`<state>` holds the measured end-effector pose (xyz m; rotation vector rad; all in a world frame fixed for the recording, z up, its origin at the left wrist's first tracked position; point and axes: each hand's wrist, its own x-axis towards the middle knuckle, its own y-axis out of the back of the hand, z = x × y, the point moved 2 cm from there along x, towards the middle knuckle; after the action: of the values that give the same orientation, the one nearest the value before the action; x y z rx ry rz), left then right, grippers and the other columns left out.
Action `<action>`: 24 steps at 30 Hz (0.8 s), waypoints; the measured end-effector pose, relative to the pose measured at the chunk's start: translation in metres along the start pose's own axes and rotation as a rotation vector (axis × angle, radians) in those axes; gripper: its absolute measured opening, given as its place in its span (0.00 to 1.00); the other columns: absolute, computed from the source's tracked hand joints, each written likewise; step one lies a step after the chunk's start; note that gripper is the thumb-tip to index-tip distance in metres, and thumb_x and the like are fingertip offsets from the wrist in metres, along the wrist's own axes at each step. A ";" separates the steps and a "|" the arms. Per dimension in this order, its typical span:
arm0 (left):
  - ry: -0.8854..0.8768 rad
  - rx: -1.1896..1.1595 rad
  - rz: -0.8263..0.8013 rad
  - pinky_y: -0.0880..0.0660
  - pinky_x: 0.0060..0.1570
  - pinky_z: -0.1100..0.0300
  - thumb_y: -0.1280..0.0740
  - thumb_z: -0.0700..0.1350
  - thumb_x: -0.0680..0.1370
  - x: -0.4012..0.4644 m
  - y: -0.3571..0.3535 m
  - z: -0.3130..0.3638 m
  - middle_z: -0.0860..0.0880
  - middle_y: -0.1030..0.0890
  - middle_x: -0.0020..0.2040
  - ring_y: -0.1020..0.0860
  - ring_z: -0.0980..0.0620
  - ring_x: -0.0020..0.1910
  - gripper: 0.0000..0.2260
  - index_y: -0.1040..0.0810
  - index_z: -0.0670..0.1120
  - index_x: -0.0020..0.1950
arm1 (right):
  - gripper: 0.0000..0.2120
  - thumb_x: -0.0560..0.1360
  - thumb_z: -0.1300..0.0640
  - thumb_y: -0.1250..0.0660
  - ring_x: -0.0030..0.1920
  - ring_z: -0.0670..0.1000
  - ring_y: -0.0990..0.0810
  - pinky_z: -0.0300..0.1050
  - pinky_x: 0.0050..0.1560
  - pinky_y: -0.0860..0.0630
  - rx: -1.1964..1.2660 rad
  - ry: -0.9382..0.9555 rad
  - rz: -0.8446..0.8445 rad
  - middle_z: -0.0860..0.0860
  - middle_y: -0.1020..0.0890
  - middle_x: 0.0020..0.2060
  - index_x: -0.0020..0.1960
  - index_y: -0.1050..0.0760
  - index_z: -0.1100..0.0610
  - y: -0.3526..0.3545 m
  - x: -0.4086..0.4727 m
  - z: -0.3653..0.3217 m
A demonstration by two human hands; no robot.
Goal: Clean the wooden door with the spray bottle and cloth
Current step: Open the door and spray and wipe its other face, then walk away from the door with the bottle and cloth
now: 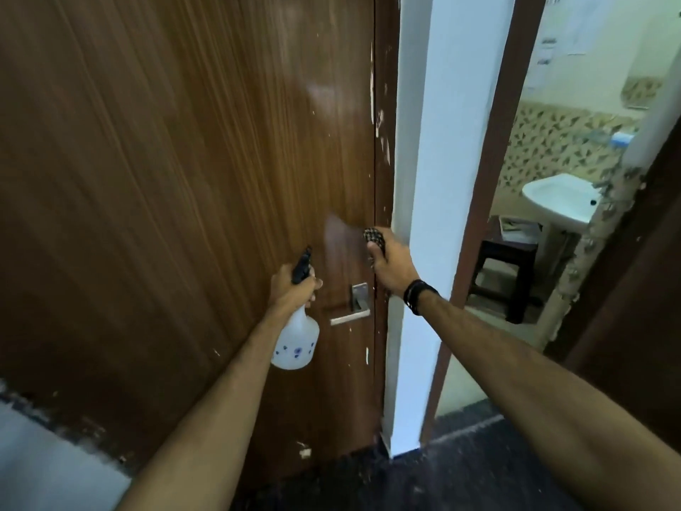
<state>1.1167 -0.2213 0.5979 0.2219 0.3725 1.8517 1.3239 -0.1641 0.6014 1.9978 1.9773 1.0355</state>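
The brown wooden door (177, 186) fills the left and middle of the head view, with white paint flecks along its right edge. My left hand (293, 289) grips the neck of a white spray bottle (296, 343) with a black nozzle, held close to the door beside the metal handle (353, 311). A pale mist fans from the nozzle toward the door, up and to the right. My right hand (390, 265) grips a bunched checked cloth (375, 239) against the door's right edge, above the handle.
A white wall post (431, 215) stands right of the door. Beyond it an open doorway shows a white washbasin (560, 201), a dark stool (505, 274) and tiled wall. The floor (442, 477) is dark.
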 end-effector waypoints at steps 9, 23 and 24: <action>0.061 0.251 -0.032 0.21 0.49 0.50 0.30 0.40 0.76 -0.006 -0.084 -0.080 0.47 0.18 0.47 0.18 0.47 0.46 0.04 0.20 0.45 0.50 | 0.14 0.85 0.58 0.42 0.54 0.53 0.22 0.40 0.53 0.30 0.126 -0.245 -0.111 0.55 0.19 0.55 0.68 0.29 0.60 -0.026 -0.053 0.098; -0.188 0.807 -0.309 0.40 0.67 0.50 0.31 0.48 0.76 0.049 -0.159 -0.117 0.49 0.24 0.62 0.29 0.46 0.65 0.07 0.19 0.52 0.54 | 0.13 0.84 0.57 0.41 0.53 0.47 0.23 0.37 0.55 0.30 0.088 -0.245 -0.032 0.49 0.20 0.55 0.67 0.28 0.58 -0.062 -0.063 0.146; -0.185 0.824 -0.323 0.41 0.67 0.49 0.31 0.48 0.76 0.050 -0.162 -0.120 0.50 0.25 0.63 0.31 0.46 0.66 0.07 0.19 0.54 0.54 | 0.13 0.84 0.57 0.41 0.53 0.47 0.23 0.38 0.54 0.30 0.087 -0.262 -0.017 0.50 0.20 0.55 0.67 0.29 0.58 -0.062 -0.065 0.148</action>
<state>1.2048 -0.1466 0.4253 0.8327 0.9683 1.2638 1.3614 -0.1638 0.4319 2.0359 1.9244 0.6545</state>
